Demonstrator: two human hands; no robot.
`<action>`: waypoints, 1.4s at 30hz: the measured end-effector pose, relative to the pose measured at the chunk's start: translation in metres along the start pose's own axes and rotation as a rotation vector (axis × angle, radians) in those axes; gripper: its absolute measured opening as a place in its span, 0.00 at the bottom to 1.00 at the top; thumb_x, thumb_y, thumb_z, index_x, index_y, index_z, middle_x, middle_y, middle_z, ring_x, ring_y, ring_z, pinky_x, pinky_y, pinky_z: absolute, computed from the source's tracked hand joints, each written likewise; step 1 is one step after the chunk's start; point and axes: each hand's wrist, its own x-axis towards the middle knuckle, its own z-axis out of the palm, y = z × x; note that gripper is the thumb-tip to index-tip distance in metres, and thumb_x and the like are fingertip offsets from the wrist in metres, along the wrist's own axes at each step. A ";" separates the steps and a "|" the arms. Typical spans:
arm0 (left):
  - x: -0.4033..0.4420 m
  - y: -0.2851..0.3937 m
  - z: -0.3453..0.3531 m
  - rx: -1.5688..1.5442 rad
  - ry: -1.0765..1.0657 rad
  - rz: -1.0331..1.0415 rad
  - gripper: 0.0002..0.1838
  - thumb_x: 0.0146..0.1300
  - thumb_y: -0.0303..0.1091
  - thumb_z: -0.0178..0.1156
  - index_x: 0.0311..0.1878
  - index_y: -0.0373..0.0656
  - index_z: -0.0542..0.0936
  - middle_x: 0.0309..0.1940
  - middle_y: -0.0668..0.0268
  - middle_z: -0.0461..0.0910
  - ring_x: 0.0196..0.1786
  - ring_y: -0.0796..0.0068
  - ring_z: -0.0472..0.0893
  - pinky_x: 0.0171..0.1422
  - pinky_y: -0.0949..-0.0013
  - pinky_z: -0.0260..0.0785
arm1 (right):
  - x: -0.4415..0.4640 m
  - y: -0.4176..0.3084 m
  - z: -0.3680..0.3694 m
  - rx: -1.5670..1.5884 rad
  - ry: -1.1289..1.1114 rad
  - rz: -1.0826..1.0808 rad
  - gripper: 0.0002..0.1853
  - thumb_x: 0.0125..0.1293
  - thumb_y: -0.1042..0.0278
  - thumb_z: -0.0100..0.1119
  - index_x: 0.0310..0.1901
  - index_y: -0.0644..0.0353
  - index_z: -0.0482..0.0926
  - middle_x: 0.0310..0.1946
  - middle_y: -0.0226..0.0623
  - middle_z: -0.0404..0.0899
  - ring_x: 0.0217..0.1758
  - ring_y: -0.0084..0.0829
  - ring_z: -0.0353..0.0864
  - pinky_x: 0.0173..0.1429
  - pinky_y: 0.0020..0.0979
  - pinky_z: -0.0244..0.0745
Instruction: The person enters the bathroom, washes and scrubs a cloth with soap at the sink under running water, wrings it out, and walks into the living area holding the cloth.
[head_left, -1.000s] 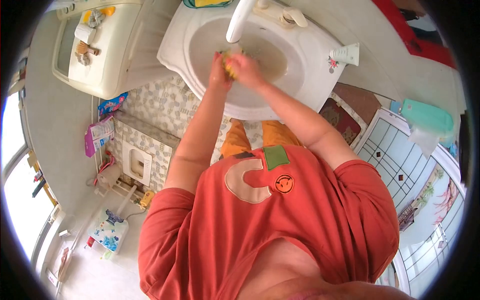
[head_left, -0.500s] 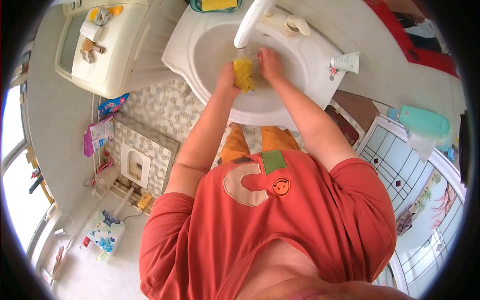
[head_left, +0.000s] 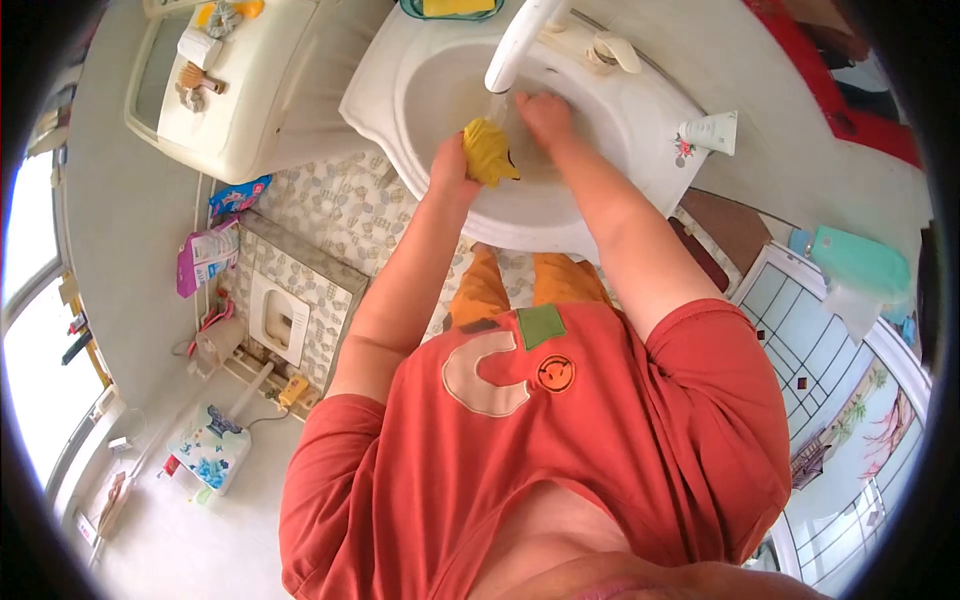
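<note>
so a second ago both hands were bunched together on the yellow cloth (head_left: 488,153), and now they've split up. left hand (head_left: 452,162) has it to itself, grip closed on the cloth's left side, with the rest splayed out over the left part of the basin, just below the spout (head_left: 515,45). right hand (head_left: 547,118) is off the cloth, down in the basin right beside the spout's tip. fingers are partly hidden so i can't tell if that grip's clenched or loose. my read: the two-handed rubbing has paused, and only one hand's bearing the cloth.

containers: the basin (head_left: 530,208) has a bit of murky-looking water in it, can't judge how deep. at the sink's far edge, left of the spout, there's a teal dish (head_left: 450,18) with some flat yellow thing (head_left: 458,5) in it, cut off by the frame. white tube (head_left: 712,132) sits by the sink's right end, contents hidden. same for the purple bag (head_left: 210,258) near the wall, can't see inside.
</note>
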 end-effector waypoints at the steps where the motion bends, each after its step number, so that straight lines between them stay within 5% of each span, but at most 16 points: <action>1: 0.002 0.001 -0.001 -0.015 0.019 -0.015 0.19 0.72 0.39 0.39 0.57 0.38 0.68 0.53 0.55 0.73 0.54 0.58 0.76 0.54 0.53 0.73 | -0.001 0.001 -0.003 0.007 -0.010 0.001 0.10 0.60 0.67 0.52 0.42 0.57 0.77 0.45 0.43 0.80 0.52 0.42 0.76 0.53 0.42 0.73; 4: 0.003 0.001 0.004 -0.069 0.003 -0.053 0.19 0.71 0.38 0.41 0.58 0.39 0.68 0.54 0.56 0.72 0.53 0.59 0.75 0.54 0.54 0.72 | -0.026 -0.007 -0.007 0.464 0.372 0.112 0.14 0.64 0.60 0.53 0.47 0.56 0.77 0.50 0.42 0.79 0.52 0.40 0.78 0.53 0.40 0.73; 6: 0.002 0.001 0.011 -0.106 -0.092 -0.057 0.19 0.70 0.37 0.44 0.60 0.40 0.67 0.54 0.57 0.71 0.53 0.60 0.75 0.54 0.55 0.72 | -0.024 -0.017 0.016 1.408 0.173 0.336 0.18 0.65 0.57 0.56 0.52 0.57 0.76 0.51 0.39 0.79 0.51 0.37 0.79 0.53 0.38 0.73; 8: -0.005 0.003 0.030 0.127 -0.041 0.009 0.21 0.68 0.34 0.48 0.63 0.43 0.66 0.55 0.58 0.71 0.54 0.60 0.75 0.53 0.57 0.72 | -0.032 -0.018 0.012 1.919 -0.028 0.435 0.20 0.66 0.56 0.57 0.55 0.57 0.74 0.51 0.35 0.79 0.51 0.33 0.79 0.53 0.36 0.73; 10: 0.000 0.003 0.032 0.402 -0.016 0.189 0.24 0.66 0.31 0.51 0.66 0.46 0.65 0.55 0.58 0.70 0.54 0.61 0.74 0.51 0.59 0.73 | -0.055 -0.019 -0.027 2.006 -0.175 0.411 0.22 0.68 0.57 0.57 0.58 0.59 0.73 0.50 0.32 0.78 0.51 0.28 0.78 0.53 0.33 0.73; 13: 0.024 0.006 0.016 0.726 0.036 0.485 0.28 0.64 0.27 0.54 0.68 0.49 0.64 0.56 0.59 0.69 0.55 0.62 0.73 0.48 0.61 0.75 | -0.048 -0.005 -0.011 1.515 0.089 0.462 0.20 0.66 0.58 0.59 0.56 0.58 0.73 0.47 0.32 0.78 0.48 0.24 0.77 0.51 0.29 0.73; 16: 0.032 0.006 0.012 0.746 0.242 0.476 0.26 0.64 0.27 0.54 0.66 0.49 0.66 0.56 0.60 0.68 0.52 0.63 0.75 0.47 0.59 0.77 | -0.058 -0.012 -0.043 2.239 0.171 0.331 0.20 0.66 0.55 0.58 0.52 0.60 0.73 0.46 0.34 0.78 0.47 0.24 0.77 0.49 0.28 0.73; 18: 0.033 -0.001 0.011 0.735 0.427 0.421 0.22 0.68 0.30 0.51 0.65 0.50 0.67 0.54 0.63 0.68 0.48 0.64 0.77 0.48 0.55 0.79 | -0.046 -0.020 -0.039 1.993 0.119 0.207 0.21 0.65 0.53 0.59 0.51 0.61 0.73 0.46 0.37 0.79 0.48 0.29 0.78 0.50 0.32 0.73; 21: 0.053 -0.020 -0.010 0.229 0.168 -0.017 0.23 0.69 0.46 0.49 0.64 0.51 0.67 0.54 0.62 0.71 0.54 0.61 0.73 0.47 0.58 0.78 | -0.042 -0.043 -0.034 1.526 0.189 0.164 0.22 0.64 0.52 0.59 0.51 0.60 0.73 0.46 0.42 0.79 0.50 0.38 0.79 0.52 0.38 0.72; 24: 0.135 -0.052 -0.079 -0.119 -0.522 -0.103 0.25 0.68 0.56 0.43 0.62 0.56 0.68 0.49 0.67 0.72 0.53 0.65 0.72 0.52 0.56 0.74 | -0.057 -0.085 -0.024 1.210 0.477 0.035 0.24 0.61 0.54 0.60 0.54 0.59 0.70 0.44 0.51 0.79 0.49 0.51 0.78 0.54 0.46 0.71; 26: 0.107 -0.062 -0.062 -0.283 -0.876 0.275 0.21 0.65 0.56 0.47 0.55 0.59 0.72 0.46 0.70 0.73 0.48 0.69 0.74 0.59 0.56 0.67 | -0.092 -0.104 -0.064 0.961 0.542 -0.203 0.28 0.58 0.60 0.63 0.56 0.62 0.64 0.40 0.56 0.78 0.46 0.55 0.79 0.50 0.50 0.71; 27: 0.068 -0.062 -0.037 -0.419 -0.726 0.318 0.21 0.64 0.57 0.48 0.53 0.58 0.73 0.46 0.70 0.75 0.47 0.69 0.76 0.61 0.57 0.66 | -0.097 -0.103 -0.093 0.967 0.365 -0.163 0.25 0.56 0.60 0.64 0.55 0.50 0.68 0.44 0.39 0.80 0.48 0.44 0.81 0.49 0.41 0.75; 28: 0.046 -0.065 -0.018 -0.550 -0.572 0.359 0.20 0.63 0.58 0.50 0.51 0.57 0.73 0.47 0.70 0.76 0.45 0.69 0.78 0.62 0.57 0.65 | -0.090 -0.099 -0.082 0.894 0.418 -0.152 0.23 0.57 0.59 0.63 0.53 0.53 0.70 0.43 0.42 0.79 0.48 0.45 0.80 0.50 0.42 0.74; 29: 0.067 -0.070 -0.010 -0.577 -1.095 0.511 0.19 0.67 0.50 0.48 0.57 0.54 0.71 0.50 0.68 0.76 0.49 0.70 0.79 0.61 0.60 0.68 | -0.073 -0.091 -0.061 0.822 0.472 -0.145 0.21 0.58 0.57 0.62 0.51 0.56 0.73 0.41 0.46 0.79 0.47 0.47 0.79 0.50 0.42 0.73; 32: 0.063 -0.047 0.001 0.020 -0.116 -0.056 0.18 0.70 0.44 0.45 0.58 0.49 0.72 0.53 0.64 0.76 0.52 0.69 0.78 0.57 0.61 0.72 | -0.029 -0.058 -0.030 0.792 0.395 0.243 0.20 0.57 0.55 0.60 0.47 0.59 0.76 0.43 0.50 0.79 0.46 0.53 0.78 0.52 0.49 0.72; 42: 0.041 -0.025 0.029 0.130 0.008 -0.057 0.21 0.72 0.45 0.40 0.58 0.42 0.69 0.53 0.59 0.75 0.57 0.61 0.76 0.59 0.55 0.72 | -0.032 -0.054 -0.032 0.827 0.562 0.273 0.15 0.60 0.57 0.57 0.36 0.63 0.73 0.34 0.53 0.78 0.40 0.56 0.77 0.43 0.50 0.71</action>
